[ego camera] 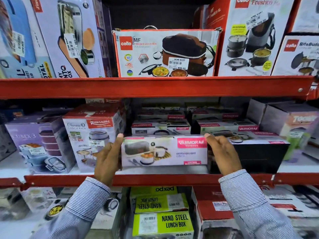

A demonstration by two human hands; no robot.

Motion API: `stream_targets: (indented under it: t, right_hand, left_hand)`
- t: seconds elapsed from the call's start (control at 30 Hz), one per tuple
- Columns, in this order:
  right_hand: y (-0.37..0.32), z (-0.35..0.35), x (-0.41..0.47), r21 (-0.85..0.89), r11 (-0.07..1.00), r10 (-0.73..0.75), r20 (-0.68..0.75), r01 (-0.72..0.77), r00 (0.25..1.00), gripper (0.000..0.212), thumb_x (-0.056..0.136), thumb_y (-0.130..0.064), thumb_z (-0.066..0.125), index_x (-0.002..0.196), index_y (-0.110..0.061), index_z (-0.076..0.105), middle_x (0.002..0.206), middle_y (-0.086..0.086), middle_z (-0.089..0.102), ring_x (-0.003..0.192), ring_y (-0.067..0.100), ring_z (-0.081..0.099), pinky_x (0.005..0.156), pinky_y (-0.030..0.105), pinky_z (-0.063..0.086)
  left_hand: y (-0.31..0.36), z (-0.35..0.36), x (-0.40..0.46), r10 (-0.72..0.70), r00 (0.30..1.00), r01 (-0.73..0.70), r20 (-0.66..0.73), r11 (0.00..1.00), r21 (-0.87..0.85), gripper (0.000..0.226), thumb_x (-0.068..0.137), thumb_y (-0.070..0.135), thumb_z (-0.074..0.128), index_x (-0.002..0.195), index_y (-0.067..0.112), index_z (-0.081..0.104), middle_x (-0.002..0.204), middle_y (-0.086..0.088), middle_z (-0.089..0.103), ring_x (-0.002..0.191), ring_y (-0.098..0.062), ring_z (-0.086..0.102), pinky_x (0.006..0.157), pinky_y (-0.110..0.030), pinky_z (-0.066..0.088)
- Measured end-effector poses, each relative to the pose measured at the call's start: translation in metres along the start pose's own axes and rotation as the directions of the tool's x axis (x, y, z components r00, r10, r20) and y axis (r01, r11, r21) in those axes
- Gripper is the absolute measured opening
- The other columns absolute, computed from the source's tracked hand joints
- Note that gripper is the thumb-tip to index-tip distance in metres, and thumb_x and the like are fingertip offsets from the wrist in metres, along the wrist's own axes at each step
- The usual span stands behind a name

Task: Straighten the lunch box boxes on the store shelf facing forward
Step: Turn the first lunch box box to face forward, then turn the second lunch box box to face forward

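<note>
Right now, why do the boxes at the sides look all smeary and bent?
In the head view, the wide lens bows the red shelf rail and tilts the edge boxes; corners blur, while the Varmora box between the left hand and right hand stays fairly readable.

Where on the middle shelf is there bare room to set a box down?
Bare white shelf shows right of the black box, below the green item. A thin strip runs in front of the Cubex box, far left. Between the Rishabh box and the black box it is packed.

Varmora box (164, 151), upright, front facing forward
</note>
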State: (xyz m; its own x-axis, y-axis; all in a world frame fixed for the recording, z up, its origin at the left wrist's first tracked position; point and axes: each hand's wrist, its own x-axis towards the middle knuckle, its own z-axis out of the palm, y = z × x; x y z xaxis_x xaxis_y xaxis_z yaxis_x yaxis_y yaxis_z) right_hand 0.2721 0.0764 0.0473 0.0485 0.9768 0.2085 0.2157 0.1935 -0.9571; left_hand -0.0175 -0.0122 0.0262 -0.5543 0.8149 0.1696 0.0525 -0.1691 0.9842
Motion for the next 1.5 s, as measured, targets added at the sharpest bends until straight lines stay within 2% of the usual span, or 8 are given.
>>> stream_targets:
  t: [0.13, 0.2, 0.37, 0.63, 0.8, 1.03, 1.33, 1.5]
  right_hand:
    - [0.009, 0.001, 0.0, -0.036, 0.998, -0.058, -0.066, 0.056, 0.996, 0.022, 0.075, -0.038, 0.07, 0.076, -0.017, 0.064, 0.079, -0.001, 0.07, 0.073, 0.015, 0.064, 0.067, 0.028, 0.048]
    - [0.015, 0.0, 0.001, -0.051, 0.997, -0.06, -0.025, 0.059, 0.998, 0.019, 0.073, -0.02, 0.076, 0.09, -0.018, 0.067, 0.085, -0.004, 0.071, 0.077, 0.01, 0.066, 0.071, 0.022, 0.049]
    - [0.039, 0.01, 0.009, -0.183, 0.981, -0.053, 0.037, 0.059, 0.998, 0.033, 0.068, 0.0, 0.076, 0.095, -0.017, 0.068, 0.086, 0.003, 0.073, 0.075, 0.012, 0.069, 0.074, 0.025, 0.056]
    - [0.069, 0.033, 0.014, -0.325, 0.946, 0.043, 0.055, -0.023, 0.998, 0.026, 0.069, -0.001, 0.073, 0.095, -0.004, 0.068, 0.074, 0.003, 0.068, 0.058, 0.004, 0.063, 0.05, -0.001, 0.042]
    - [0.075, 0.032, 0.013, -0.301, 0.953, 0.052, 0.062, -0.031, 0.997, 0.027, 0.069, -0.001, 0.072, 0.096, -0.007, 0.068, 0.076, -0.001, 0.07, 0.062, 0.003, 0.066, 0.054, 0.001, 0.045]
    - [0.078, -0.013, -0.013, -0.295, 0.946, -0.169, -0.098, 0.133, 0.981, 0.018, 0.071, -0.007, 0.072, 0.082, -0.022, 0.071, 0.08, -0.008, 0.074, 0.069, 0.002, 0.068, 0.067, 0.013, 0.054]
    - [0.087, -0.128, 0.019, -0.196, 0.966, -0.237, -0.396, 0.17, 0.887, 0.023, 0.075, -0.004, 0.068, 0.091, -0.021, 0.065, 0.084, 0.001, 0.068, 0.07, 0.0, 0.062, 0.061, 0.003, 0.045]
    - [0.102, -0.192, 0.055, -0.255, 0.961, -0.207, -0.389, 0.111, 0.898, 0.033, 0.076, -0.018, 0.071, 0.106, -0.011, 0.061, 0.111, 0.013, 0.063, 0.087, 0.025, 0.055, 0.081, 0.028, 0.041]
  left_hand:
    - [-0.003, -0.003, 0.001, 0.037, 0.998, -0.038, -0.043, 0.999, -0.026, 0.033, 0.079, 0.04, 0.074, 0.071, 0.011, 0.06, 0.084, -0.029, 0.068, 0.08, -0.038, 0.068, 0.086, -0.049, 0.058]
    - [-0.009, -0.002, 0.001, 0.047, 0.999, -0.047, -0.019, 0.999, -0.017, 0.009, 0.085, 0.005, 0.068, 0.089, 0.012, 0.064, 0.093, -0.018, 0.071, 0.076, -0.014, 0.071, 0.073, -0.026, 0.06]
    - [-0.034, -0.002, 0.004, 0.109, 0.994, -0.109, 0.004, 0.988, 0.106, 0.055, 0.071, -0.022, 0.067, 0.1, 0.025, 0.064, 0.11, -0.012, 0.073, 0.103, -0.023, 0.069, 0.074, -0.018, 0.06]
    - [-0.072, 0.006, 0.016, 0.006, 0.996, 0.004, -0.091, 0.994, 0.107, 0.045, 0.071, -0.026, 0.063, 0.108, 0.001, 0.066, 0.106, -0.018, 0.072, 0.087, -0.021, 0.069, 0.06, -0.006, 0.053]
    - [-0.079, 0.001, 0.019, 0.004, 0.996, 0.007, -0.087, 0.992, 0.127, 0.043, 0.074, -0.022, 0.062, 0.098, 0.014, 0.066, 0.107, -0.018, 0.073, 0.092, -0.025, 0.07, 0.067, -0.007, 0.055]
    - [-0.056, 0.02, -0.02, 0.458, 0.85, -0.383, -0.26, 0.876, 0.292, 0.017, 0.082, 0.002, 0.066, 0.09, 0.018, 0.068, 0.088, 0.0, 0.074, 0.078, -0.003, 0.068, 0.074, -0.007, 0.053]
    - [-0.016, 0.159, -0.068, 0.348, 0.923, -0.375, 0.165, 0.908, 0.185, 0.021, 0.082, 0.007, 0.071, 0.099, 0.02, 0.07, 0.093, 0.006, 0.076, 0.083, -0.006, 0.073, 0.074, -0.018, 0.058]
    - [-0.024, 0.227, -0.076, 0.213, 0.959, -0.266, 0.187, 0.903, 0.337, 0.054, 0.076, 0.035, 0.076, 0.126, 0.019, 0.061, 0.113, 0.003, 0.073, 0.101, -0.007, 0.07, 0.092, -0.036, 0.059]
